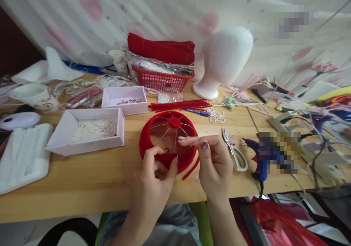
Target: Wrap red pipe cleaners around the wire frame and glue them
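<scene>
A round frame (pixel 147 132) covered in fuzzy red material rests on the table, with thin pale wires running to a small red disc (pixel 174 123) at its top. My left hand (pixel 156 176) grips its near rim between thumb and fingers. Close to the frame's right side, my right hand (pixel 215 162) is held with thumb and index finger together; whatever may be between them is too small to make out. A loose red fuzzy strip (pixel 191 170) trails beside the frame, below the right hand. Scissors (pixel 236 154) lie just right of that hand.
Two white boxes, one with pearl beads (pixel 94 129) and one with coloured beads (pixel 131 101), stand left. Red fuzzy stems (pixel 181 105) lie behind the frame. Further back are a red basket (pixel 164 79) and a white foam head (pixel 225 59). A blue glue gun (pixel 260 158) lies right.
</scene>
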Available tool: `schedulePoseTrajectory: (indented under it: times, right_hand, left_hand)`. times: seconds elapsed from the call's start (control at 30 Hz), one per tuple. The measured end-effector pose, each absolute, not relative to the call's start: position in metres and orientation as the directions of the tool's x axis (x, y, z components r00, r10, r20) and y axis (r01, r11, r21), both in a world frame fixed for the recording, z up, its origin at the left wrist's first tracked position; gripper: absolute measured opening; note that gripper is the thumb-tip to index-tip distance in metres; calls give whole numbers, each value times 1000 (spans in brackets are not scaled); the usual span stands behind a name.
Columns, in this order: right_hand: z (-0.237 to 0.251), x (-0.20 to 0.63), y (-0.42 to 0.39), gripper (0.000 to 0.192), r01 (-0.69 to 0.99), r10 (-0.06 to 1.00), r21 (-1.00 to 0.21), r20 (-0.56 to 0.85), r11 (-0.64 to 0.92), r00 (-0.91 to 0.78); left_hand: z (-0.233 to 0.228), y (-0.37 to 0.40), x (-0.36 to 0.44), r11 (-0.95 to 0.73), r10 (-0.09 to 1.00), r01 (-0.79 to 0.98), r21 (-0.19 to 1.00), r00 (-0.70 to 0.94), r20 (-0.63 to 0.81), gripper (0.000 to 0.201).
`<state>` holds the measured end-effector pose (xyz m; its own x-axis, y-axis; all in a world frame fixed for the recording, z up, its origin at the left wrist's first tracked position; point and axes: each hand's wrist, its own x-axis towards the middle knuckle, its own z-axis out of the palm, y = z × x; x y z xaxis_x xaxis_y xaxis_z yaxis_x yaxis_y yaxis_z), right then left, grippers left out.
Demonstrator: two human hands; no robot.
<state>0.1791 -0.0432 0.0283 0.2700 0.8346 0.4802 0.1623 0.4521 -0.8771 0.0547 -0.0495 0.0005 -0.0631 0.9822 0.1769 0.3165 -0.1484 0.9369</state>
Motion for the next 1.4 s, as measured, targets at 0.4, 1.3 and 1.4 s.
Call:
schedulePoseTrajectory:
  times: [0.4, 1.3, 1.4]
  right_hand:
    - [29, 210, -46, 13, 387, 708, -790, 604, 475, 366]
    - [43, 246, -82, 46, 694, 994, -717, -18, 65, -112]
    - [42, 243, -87, 51, 549, 958, -823, -21, 147, -287]
  left_hand:
    - [-2, -50, 52, -184, 968, 435, 881, -75, 239, 18]
    - [1, -49, 51, -185, 968, 459, 869, -70, 243, 17]
    - [3, -49, 51, -193, 965, 471, 860, -69, 255, 17]
